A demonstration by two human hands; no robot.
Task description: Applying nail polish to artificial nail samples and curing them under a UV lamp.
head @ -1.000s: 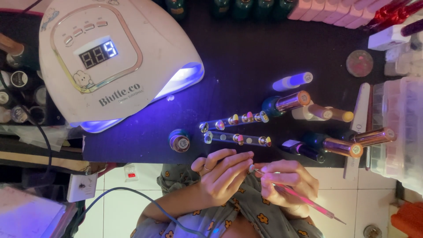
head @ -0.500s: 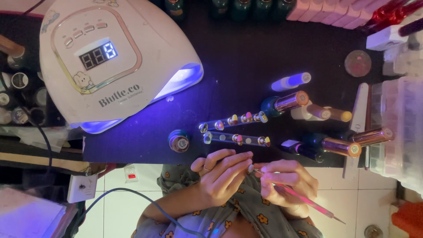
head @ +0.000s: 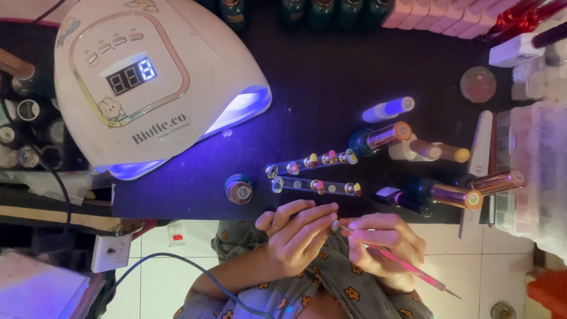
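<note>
My left hand (head: 295,236) pinches a small false nail tip (head: 335,225) between its fingertips, just below the black table's near edge. A ring sits on one of its fingers. My right hand (head: 384,242) grips a thin pink nail-art pen (head: 407,269) whose fine tip touches the nail tip. Both hands hover over my lap, which is covered in grey cloth with orange flowers. Just beyond them on the table lie two clear sticks (head: 313,174) carrying several painted nail tips.
A white nail-curing lamp (head: 147,82) glows violet at the back left, its display lit. Polish bottles with gold caps (head: 449,195) lie at the right, and an upright one (head: 239,190) stands near the sticks. A nail file (head: 477,159), clear storage boxes (head: 534,171) and a cable (head: 177,263) are nearby.
The lamp's display has changed digits. Both hands stay almost still, with the pen tip kept on the nail tip.
</note>
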